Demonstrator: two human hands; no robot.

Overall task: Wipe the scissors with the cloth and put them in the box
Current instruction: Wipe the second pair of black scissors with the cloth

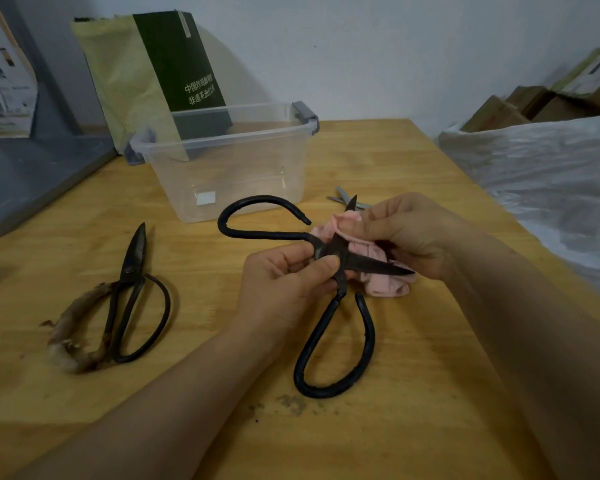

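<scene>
Large black scissors (pixel 336 344) are spread wide open above the wooden table (pixel 413 393). My left hand (pixel 281 285) pinches them at the pivot. My right hand (pixel 409 233) holds a pink cloth (pixel 385 289) wrapped around one blade, whose tip pokes out above my fingers; the other blade points right, across the cloth. The clear plastic box (pixel 222 161) with grey latches stands behind, with nothing inside but a white label on its bottom.
A second pair of black scissors (pixel 132 299) with a frayed wrapped handle lies shut on the left. Small grey scissors (pixel 343 199) peek out behind my right hand. A green bag (pixel 160 71) leans behind the box. A plastic-covered surface (pixel 551 174) borders the table's right.
</scene>
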